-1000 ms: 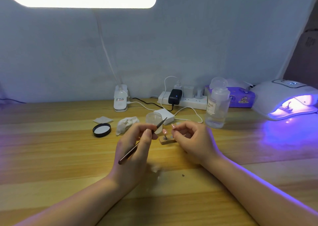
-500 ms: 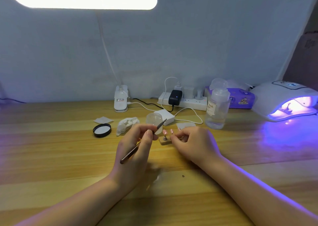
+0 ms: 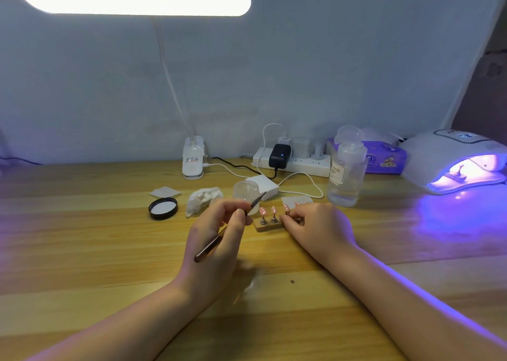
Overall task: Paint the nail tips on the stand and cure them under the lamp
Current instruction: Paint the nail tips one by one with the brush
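A small wooden stand [image 3: 267,226] sits mid-table with pink nail tips [image 3: 262,211] on metal pegs. My left hand [image 3: 216,240] grips a thin dark brush [image 3: 210,248], whose tip points up and right, just left of the stand and above it. My right hand [image 3: 318,229] has its fingers curled at the stand's right end and pinches a peg carrying a pink tip [image 3: 286,208]. The white curing lamp [image 3: 450,152] at the far right glows violet, and another small stand [image 3: 457,174] lies inside it.
Behind the stand are a clear jar [image 3: 245,190], a white adapter [image 3: 264,183] with cables and a card of nail tips [image 3: 297,199]. Black lid [image 3: 163,209], cotton pad [image 3: 164,191] and crumpled tissue [image 3: 204,199] lie left. A clear bottle [image 3: 347,174], power strip [image 3: 295,163] and desk-lamp clamp [image 3: 193,160] stand behind.
My right hand has lowered a pink nail tip from in front of me down to the right end of the stand. My left hand and the brush have barely moved.
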